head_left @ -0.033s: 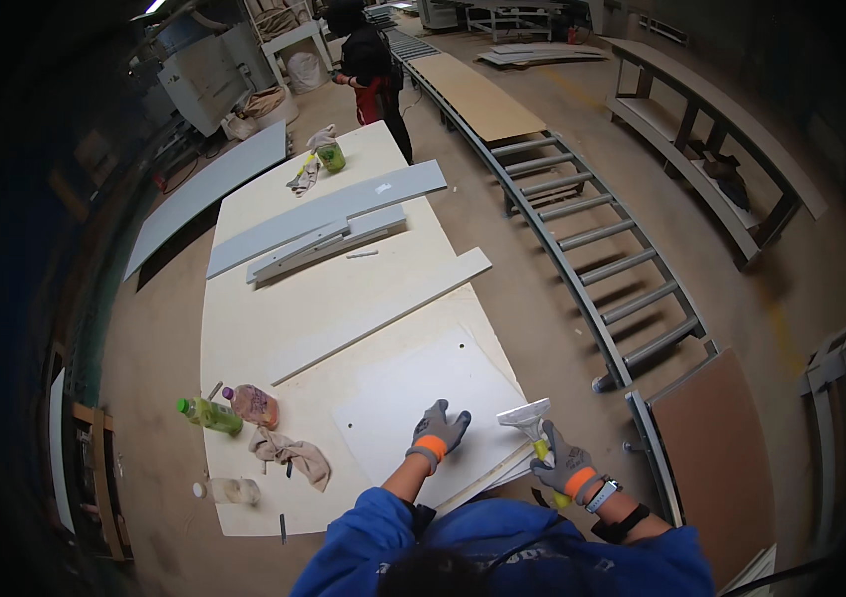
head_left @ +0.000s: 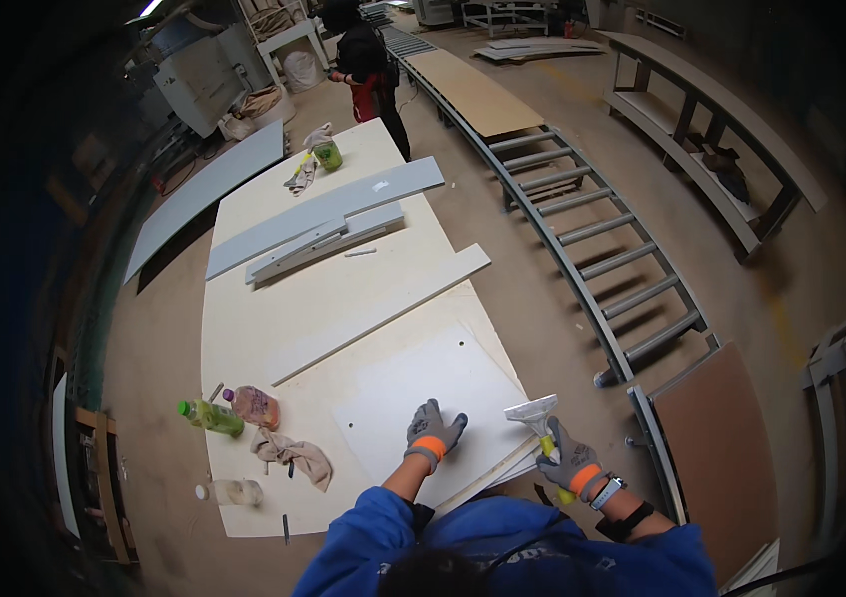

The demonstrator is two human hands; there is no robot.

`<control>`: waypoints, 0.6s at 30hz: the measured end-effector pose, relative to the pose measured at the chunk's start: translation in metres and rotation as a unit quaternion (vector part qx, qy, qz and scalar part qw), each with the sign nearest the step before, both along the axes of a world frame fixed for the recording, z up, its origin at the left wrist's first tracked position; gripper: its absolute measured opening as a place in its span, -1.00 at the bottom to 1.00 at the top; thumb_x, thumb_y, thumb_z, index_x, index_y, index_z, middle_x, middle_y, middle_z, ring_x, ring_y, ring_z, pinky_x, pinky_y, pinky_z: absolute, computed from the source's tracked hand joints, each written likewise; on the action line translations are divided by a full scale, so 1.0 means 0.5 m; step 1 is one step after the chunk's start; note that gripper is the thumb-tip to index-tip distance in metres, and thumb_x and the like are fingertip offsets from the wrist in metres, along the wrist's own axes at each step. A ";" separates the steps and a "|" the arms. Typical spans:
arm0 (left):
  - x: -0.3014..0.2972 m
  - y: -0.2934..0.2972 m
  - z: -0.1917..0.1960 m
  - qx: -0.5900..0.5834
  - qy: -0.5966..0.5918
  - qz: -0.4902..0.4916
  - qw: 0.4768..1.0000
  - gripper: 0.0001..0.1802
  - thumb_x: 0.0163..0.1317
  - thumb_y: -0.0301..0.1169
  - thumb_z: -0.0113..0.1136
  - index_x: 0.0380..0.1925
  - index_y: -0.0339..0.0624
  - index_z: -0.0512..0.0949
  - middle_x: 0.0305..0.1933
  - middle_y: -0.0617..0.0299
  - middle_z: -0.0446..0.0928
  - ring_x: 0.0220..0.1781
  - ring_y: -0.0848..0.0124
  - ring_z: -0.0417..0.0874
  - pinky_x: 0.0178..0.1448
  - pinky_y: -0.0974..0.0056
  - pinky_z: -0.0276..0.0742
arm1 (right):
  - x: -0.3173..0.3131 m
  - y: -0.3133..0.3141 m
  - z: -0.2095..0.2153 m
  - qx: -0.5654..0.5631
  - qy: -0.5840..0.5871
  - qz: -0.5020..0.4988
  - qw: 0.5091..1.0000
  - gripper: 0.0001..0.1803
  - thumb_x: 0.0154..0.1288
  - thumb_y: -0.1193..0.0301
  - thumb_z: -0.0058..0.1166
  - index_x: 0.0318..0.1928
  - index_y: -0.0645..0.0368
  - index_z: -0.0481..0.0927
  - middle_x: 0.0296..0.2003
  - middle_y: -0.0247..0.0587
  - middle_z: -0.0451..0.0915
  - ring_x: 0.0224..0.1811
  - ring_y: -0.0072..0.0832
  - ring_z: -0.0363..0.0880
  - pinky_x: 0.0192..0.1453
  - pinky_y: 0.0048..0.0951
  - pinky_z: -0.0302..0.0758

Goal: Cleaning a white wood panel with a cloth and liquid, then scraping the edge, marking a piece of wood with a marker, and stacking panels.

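Pale plywood makes up the long bench (head_left: 274, 328), seen from above by a person in a blue top. At the near left of the bench lie a green bottle (head_left: 212, 417), a pinkish bottle (head_left: 255, 406) just beside it, a crumpled tan rag (head_left: 291, 455) and a small clear jar (head_left: 234, 492). Further right, a white panel (head_left: 443, 398) lies flat on a stack of boards at the bench's near right corner; its long axis runs from near left to far right, and small drilled holes show on its face. The left hand (head_left: 433, 433), in a grey glove with an orange cuff, presses flat on the panel with its fingers spread apart. The right hand (head_left: 564, 460), gloved alike, has its fingers clamped on the yellow handle of a scraper (head_left: 536, 415), whose wide pale blade points up and left toward the panel's right edge, touching or just beside it. The work in hand appears to be scraping that edge; the next stroke likely calls for steady pressure from the left hand and the blade held flush. At far right stands a grey roller conveyor (head_left: 592, 259).
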State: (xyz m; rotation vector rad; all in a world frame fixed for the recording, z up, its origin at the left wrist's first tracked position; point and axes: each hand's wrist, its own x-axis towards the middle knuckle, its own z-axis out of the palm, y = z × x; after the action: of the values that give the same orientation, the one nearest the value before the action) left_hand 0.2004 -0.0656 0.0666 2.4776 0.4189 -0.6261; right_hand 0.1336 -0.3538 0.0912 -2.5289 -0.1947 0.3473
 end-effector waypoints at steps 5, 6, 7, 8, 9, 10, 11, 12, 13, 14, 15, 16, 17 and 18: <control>-0.066 0.009 -0.018 0.193 0.090 -0.057 0.975 0.25 0.02 0.30 0.12 0.42 -0.38 -0.20 0.51 -0.24 -0.25 0.55 -0.14 -0.35 0.52 -0.13 -0.34 | 0.004 -0.039 0.028 -0.020 0.164 -0.025 0.986 -0.13 0.10 0.14 0.12 0.40 0.09 0.09 0.13 0.17 0.43 0.10 0.05 0.47 0.16 -0.11 0.42; -0.077 0.008 -0.036 0.207 0.114 -0.061 0.970 0.27 0.01 0.31 0.13 0.42 -0.38 -0.21 0.51 -0.24 -0.26 0.55 -0.13 -0.35 0.52 -0.11 -0.34 | -0.002 -0.044 0.020 -0.049 0.149 -0.018 0.987 -0.12 0.09 0.15 0.12 0.40 0.09 0.08 0.09 0.16 0.47 0.06 0.03 0.50 0.13 -0.11 0.44; -0.090 0.006 -0.052 0.219 0.144 -0.069 0.962 0.28 0.00 0.31 0.14 0.42 -0.38 -0.22 0.52 -0.23 -0.26 0.55 -0.11 -0.34 0.53 -0.10 -0.34 | -0.011 -0.050 0.006 -0.077 0.142 -0.012 0.987 -0.11 0.09 0.15 0.13 0.41 0.08 0.06 0.05 0.15 0.50 0.02 0.02 0.53 0.09 -0.12 0.46; -0.091 0.005 -0.047 0.218 0.157 -0.077 0.960 0.31 -0.02 0.32 0.15 0.42 -0.39 -0.24 0.52 -0.24 -0.28 0.55 -0.11 -0.36 0.53 -0.09 -0.35 | -0.023 -0.056 -0.022 -0.098 0.085 0.004 0.992 -0.11 0.10 0.15 0.12 0.41 0.06 0.05 0.02 0.13 0.52 -0.02 0.01 0.55 0.06 -0.12 0.48; -0.070 0.003 -0.046 0.217 0.167 -0.080 0.959 0.31 -0.02 0.31 0.17 0.42 -0.40 -0.24 0.52 -0.24 -0.28 0.55 -0.13 -0.35 0.53 -0.10 -0.33 | -0.028 -0.067 -0.051 -0.119 0.030 0.020 0.992 -0.11 0.11 0.15 0.11 0.42 0.04 0.04 -0.01 0.11 0.54 -0.05 0.00 0.57 0.03 -0.13 0.49; -0.069 0.004 -0.051 0.224 0.158 -0.073 0.959 0.31 -0.03 0.30 0.19 0.41 -0.41 -0.22 0.52 -0.24 -0.27 0.55 -0.15 -0.34 0.53 -0.09 -0.29 | -0.027 -0.069 -0.047 -0.105 0.093 0.022 0.990 -0.14 0.14 0.16 0.07 0.42 0.03 0.04 -0.02 0.09 0.55 -0.07 0.00 0.57 0.02 -0.13 0.50; -0.069 0.009 -0.047 0.217 0.142 -0.067 0.963 0.31 -0.05 0.30 0.22 0.41 -0.41 -0.20 0.51 -0.24 -0.26 0.55 -0.14 -0.31 0.53 -0.08 -0.26 | -0.017 -0.069 -0.041 -0.092 0.160 0.021 0.983 -0.16 0.16 0.16 0.04 0.43 0.01 0.03 -0.04 0.07 0.56 -0.08 -0.01 0.58 0.01 -0.13 0.50; -0.063 0.007 -0.025 0.221 0.136 -0.070 0.963 0.32 -0.06 0.30 0.23 0.41 -0.41 -0.19 0.51 -0.25 -0.25 0.55 -0.11 -0.30 0.53 -0.07 -0.26 | -0.008 -0.070 -0.029 -0.109 0.175 0.037 0.978 -0.19 0.19 0.17 0.01 0.43 0.00 0.03 -0.06 0.04 0.57 -0.10 -0.02 0.59 -0.01 -0.13 0.51; -0.063 0.014 -0.032 0.235 0.130 -0.067 0.961 0.34 -0.09 0.32 0.24 0.42 -0.38 -0.20 0.51 -0.24 -0.24 0.56 -0.09 -0.30 0.52 -0.09 -0.24 | 0.002 -0.068 -0.014 -0.127 0.183 0.055 0.973 -0.21 0.21 0.18 -0.02 0.43 -0.02 0.03 -0.09 0.01 0.58 -0.12 -0.03 0.60 -0.03 -0.13 0.52; -0.055 0.015 -0.033 0.240 0.150 -0.060 0.957 0.37 -0.11 0.33 0.25 0.42 -0.37 -0.21 0.51 -0.25 -0.25 0.55 -0.10 -0.31 0.51 -0.13 -0.22 | 0.007 -0.071 -0.020 -0.159 0.189 0.070 0.967 -0.22 0.23 0.18 -0.03 0.42 -0.02 0.03 -0.11 0.01 0.58 -0.13 -0.05 0.61 -0.03 -0.12 0.52; -0.048 0.017 -0.034 0.245 0.169 -0.053 0.953 0.39 -0.14 0.35 0.26 0.42 -0.35 -0.22 0.51 -0.26 -0.27 0.55 -0.12 -0.32 0.50 -0.17 -0.20 | 0.008 -0.074 -0.027 -0.190 0.192 0.086 0.959 -0.24 0.24 0.18 -0.04 0.42 -0.02 0.03 -0.13 0.01 0.59 -0.14 -0.06 0.61 -0.04 -0.12 0.53; -0.048 0.018 -0.045 0.238 0.189 -0.066 0.951 0.39 -0.14 0.35 0.26 0.42 -0.35 -0.22 0.51 -0.26 -0.27 0.55 -0.12 -0.32 0.50 -0.17 -0.20 | 0.005 -0.076 -0.028 -0.194 0.216 0.083 0.953 -0.24 0.24 0.18 -0.04 0.42 -0.02 0.03 -0.13 0.01 0.59 -0.14 -0.06 0.61 -0.04 -0.12 0.53; -0.046 0.023 -0.054 0.241 0.180 -0.061 0.952 0.41 -0.17 0.34 0.29 0.42 -0.35 -0.23 0.51 -0.28 -0.28 0.55 -0.15 -0.32 0.49 -0.20 -0.18 | 0.009 -0.076 -0.028 -0.196 0.227 0.089 0.950 -0.24 0.25 0.17 -0.04 0.42 -0.01 0.03 -0.12 0.01 0.58 -0.13 -0.06 0.61 -0.04 -0.13 0.53; -0.045 0.024 -0.060 0.245 0.171 -0.055 0.953 0.44 -0.20 0.32 0.33 0.42 -0.34 -0.25 0.50 -0.29 -0.29 0.54 -0.17 -0.31 0.47 -0.22 -0.16 | 0.008 -0.077 -0.029 -0.197 0.236 0.095 0.947 -0.24 0.26 0.16 -0.04 0.43 -0.01 0.02 -0.12 0.02 0.58 -0.13 -0.07 0.62 -0.05 -0.13 0.53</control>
State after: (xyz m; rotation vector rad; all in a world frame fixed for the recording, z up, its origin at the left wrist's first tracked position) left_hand 0.1780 -0.0537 0.0364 2.8780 0.6339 -1.1210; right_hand 0.1375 -0.3923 0.0769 -2.7209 -0.1934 1.1547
